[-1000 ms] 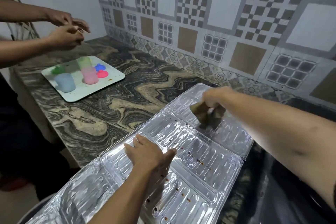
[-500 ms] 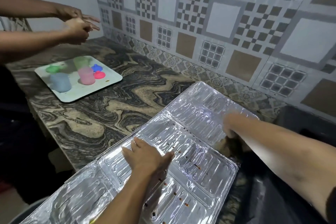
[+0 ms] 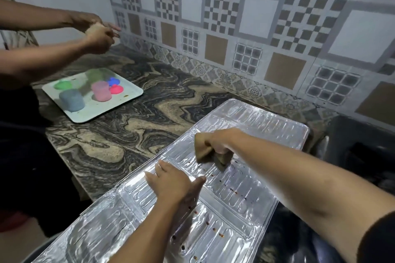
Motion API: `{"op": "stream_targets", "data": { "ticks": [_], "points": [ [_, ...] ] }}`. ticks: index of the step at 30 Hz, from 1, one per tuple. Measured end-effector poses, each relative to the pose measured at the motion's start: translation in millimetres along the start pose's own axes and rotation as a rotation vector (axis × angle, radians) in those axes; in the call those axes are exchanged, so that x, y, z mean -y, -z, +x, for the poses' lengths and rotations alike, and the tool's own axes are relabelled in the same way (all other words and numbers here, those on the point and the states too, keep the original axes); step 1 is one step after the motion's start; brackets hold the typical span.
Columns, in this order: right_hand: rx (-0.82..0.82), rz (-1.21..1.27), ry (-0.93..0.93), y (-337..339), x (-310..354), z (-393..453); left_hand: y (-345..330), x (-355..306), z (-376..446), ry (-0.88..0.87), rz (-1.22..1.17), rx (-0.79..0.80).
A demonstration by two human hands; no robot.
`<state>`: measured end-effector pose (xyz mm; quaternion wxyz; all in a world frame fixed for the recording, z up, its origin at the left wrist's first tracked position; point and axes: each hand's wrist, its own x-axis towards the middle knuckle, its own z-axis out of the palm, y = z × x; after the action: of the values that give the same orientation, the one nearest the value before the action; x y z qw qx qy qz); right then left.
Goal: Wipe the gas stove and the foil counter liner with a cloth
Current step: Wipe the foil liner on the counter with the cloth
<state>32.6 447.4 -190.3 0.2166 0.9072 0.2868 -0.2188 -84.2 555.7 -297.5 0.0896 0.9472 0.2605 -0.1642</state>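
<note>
We are wiping the liner [image 3: 245, 194], which is lying on the worktop [image 3: 149, 126] with its long axis running from the tiled wall [image 3: 256, 17] toward us. Our right hand [image 3: 218, 142] is gripping a bunched brown cloth [image 3: 205, 151] and pressing it on the liner's middle panel, wall-side of the crumbs. Our left hand [image 3: 173, 183] is lying flat, fingers straight and spread, holding the liner down just beside the cloth on its near-left.

The brown specks [image 3: 233, 191] are trailing from the cloth toward us, along the liner's long axis; the right hand is the nearer one. We judge the next stroke should be pulling toward us, down that line.

The stove, right of the liner, is too dark to make out. Another person's hands are working above a tray [image 3: 128, 100] of cups, well apart from the liner.
</note>
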Motion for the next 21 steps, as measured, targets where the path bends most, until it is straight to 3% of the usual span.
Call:
{"op": "stream_targets", "data": {
  "ticks": [3, 10, 13, 21],
  "points": [
    [0.044, -0.055, 0.007, -13, -5, -11, -4, 1, 2, 0.039, -0.062, 0.003],
    [0.389, -0.316, -0.097, -19, -30, -57, -9, -2, 3, 0.042, -0.156, 0.035],
    [0.345, -0.370, -0.111, -17, -23, -68, 0, 2, -1, 0.015, -0.142, 0.045],
    [0.258, -0.298, -0.138, -21, -10, -67, 20, 26, -25, -0.293, 0.103, 0.040]
  ]
}}
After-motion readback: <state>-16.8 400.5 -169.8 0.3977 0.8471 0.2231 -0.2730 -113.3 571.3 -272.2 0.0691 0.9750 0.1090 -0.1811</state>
